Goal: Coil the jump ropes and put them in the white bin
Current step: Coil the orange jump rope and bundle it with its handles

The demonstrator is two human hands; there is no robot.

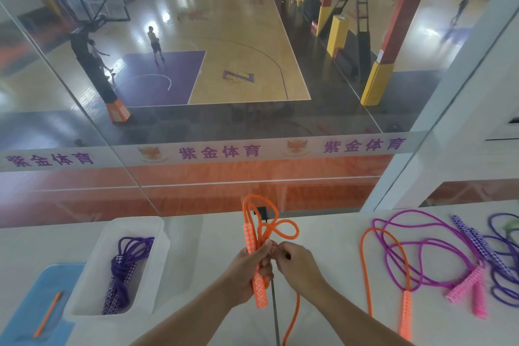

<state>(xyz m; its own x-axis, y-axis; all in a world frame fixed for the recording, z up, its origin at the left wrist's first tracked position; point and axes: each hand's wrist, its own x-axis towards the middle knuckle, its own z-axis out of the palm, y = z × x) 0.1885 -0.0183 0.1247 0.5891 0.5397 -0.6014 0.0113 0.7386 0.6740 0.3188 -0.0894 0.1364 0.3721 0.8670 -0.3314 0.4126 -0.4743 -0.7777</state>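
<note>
My left hand point(247, 271) grips one handle of the orange jump rope point(257, 289) upright, with several orange loops point(269, 222) rising above my fist. My right hand point(296, 262) pinches the orange cord right beside it. The rope's free length trails down and off to the right, ending in its second orange handle point(404, 314) lying on the counter. The white bin point(90, 289) stands at the left and holds a coiled dark purple rope point(123, 270).
A magenta rope with pink handles point(467, 288) and a dark purple rope with patterned handles point(500, 270) lie loose at the right. A blue mat point(28, 314) with an orange pen point(47, 314) sits at the left. A glass wall point(196, 177) runs behind the white counter.
</note>
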